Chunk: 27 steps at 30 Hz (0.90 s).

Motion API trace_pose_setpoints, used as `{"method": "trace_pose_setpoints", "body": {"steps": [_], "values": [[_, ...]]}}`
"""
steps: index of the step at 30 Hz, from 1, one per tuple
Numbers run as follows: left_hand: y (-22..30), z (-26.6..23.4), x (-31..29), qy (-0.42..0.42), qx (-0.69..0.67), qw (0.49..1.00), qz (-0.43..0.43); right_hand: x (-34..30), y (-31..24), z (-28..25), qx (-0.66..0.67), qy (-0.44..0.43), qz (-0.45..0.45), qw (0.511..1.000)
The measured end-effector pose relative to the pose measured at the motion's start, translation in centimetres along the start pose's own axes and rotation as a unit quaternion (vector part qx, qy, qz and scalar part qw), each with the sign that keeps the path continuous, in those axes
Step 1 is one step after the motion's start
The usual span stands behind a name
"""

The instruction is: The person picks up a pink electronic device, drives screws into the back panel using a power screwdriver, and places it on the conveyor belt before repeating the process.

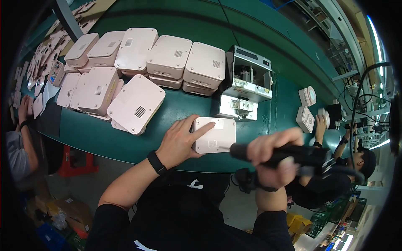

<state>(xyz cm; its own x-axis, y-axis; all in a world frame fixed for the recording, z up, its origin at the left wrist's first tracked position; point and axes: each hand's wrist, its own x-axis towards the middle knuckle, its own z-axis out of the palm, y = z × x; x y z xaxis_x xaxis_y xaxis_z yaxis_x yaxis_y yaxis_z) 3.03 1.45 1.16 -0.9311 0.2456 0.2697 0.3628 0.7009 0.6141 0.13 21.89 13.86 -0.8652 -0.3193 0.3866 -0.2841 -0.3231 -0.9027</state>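
A pale pink square plastic box [224,136] with a small vent grille lies near the front edge of the green table. My left hand [176,137] grips it from the left, the thumb along its near edge and the index finger pressed on its upper face. In my right hand [274,157] is a black electric screwdriver [307,155], the fingers wrapped round it and smeared by motion. The screwdriver points left, its thin bit close to the box's lower right corner. Whether the bit touches the box I cannot tell.
Beyond my hands stands a screw feeder [251,90]. Several similar boxes [136,100] are piled at the left and back. Two round-topped units [307,119] lie to the right, near a co-worker's hand [320,127]. Another person's arm [26,134] rests at the far left.
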Motion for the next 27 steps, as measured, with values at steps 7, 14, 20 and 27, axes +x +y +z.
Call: {"method": "trace_pose_setpoints", "body": {"steps": [7,14,20,27], "values": [[0.9,1.5,0.9,-0.008,-0.007,1.0,0.015,5.0,2.0,-3.6,-0.058,0.089,-0.116,0.988],[1.1,1.9,1.2,-0.018,-0.027,0.999,0.003,3.2,1.1,-2.6,-0.011,0.09,-0.015,0.996],[0.9,2.0,1.7,-0.013,-0.043,0.999,0.012,-0.4,-1.3,1.7,-0.013,0.032,0.026,0.999],[1.1,2.0,1.8,-0.009,-0.053,0.998,0.014,-1.4,-0.1,2.7,-0.043,0.02,0.078,0.996]]}}
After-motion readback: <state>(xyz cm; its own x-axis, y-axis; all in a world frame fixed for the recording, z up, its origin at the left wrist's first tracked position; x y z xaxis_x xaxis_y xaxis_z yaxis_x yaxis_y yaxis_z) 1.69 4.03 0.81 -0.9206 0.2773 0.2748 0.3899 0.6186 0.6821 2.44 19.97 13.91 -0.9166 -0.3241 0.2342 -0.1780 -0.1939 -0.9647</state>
